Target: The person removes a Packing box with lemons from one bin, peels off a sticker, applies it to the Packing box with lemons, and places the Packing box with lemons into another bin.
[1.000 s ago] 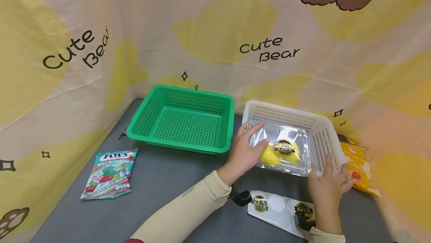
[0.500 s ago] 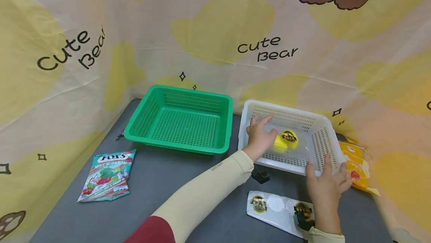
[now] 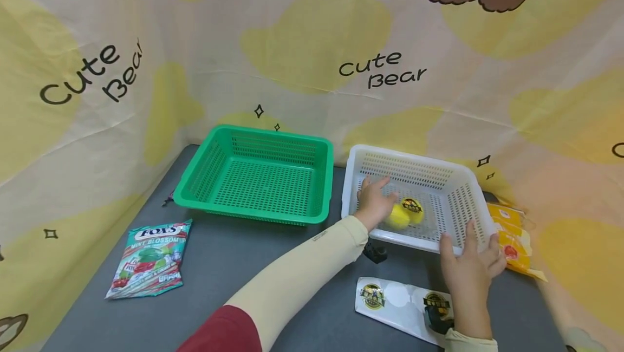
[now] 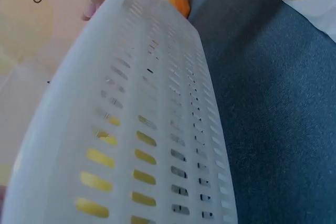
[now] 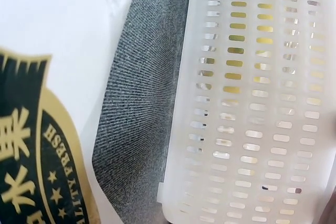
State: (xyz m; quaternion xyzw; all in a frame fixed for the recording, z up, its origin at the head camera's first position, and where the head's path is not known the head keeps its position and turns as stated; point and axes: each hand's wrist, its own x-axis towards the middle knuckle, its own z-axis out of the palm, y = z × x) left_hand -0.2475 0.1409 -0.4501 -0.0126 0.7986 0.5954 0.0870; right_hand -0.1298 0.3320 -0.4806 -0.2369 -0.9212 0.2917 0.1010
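Note:
A clear plastic box with yellow fruit [image 3: 398, 219] and a round dark sticker [image 3: 411, 204] lies inside the white perforated basket [image 3: 419, 245]. My left hand [image 3: 375, 203] reaches in over the basket's front left side, fingers spread at the box's left part; contact is hard to make out. My right hand [image 3: 470, 276] rests on the basket's front right corner, fingers spread over the rim. Through the basket's slots the yellow fruit [image 4: 94, 181] shows in the left wrist view. The right wrist view shows the slotted basket wall [image 5: 181, 187] up close.
Left of the white basket stands a green basket [image 3: 253, 214]. A teal candy bag [image 3: 148, 260] lies at the left. A sticker sheet [image 3: 400, 306] is in front of the white basket, and an orange-yellow packet [image 3: 514, 243] sits right of it. Printed cloth encloses the table.
My left hand has carried the clear box from above the basket's front rim down into the basket. The box then shifts slightly toward the front. My right hand stays at the corner.

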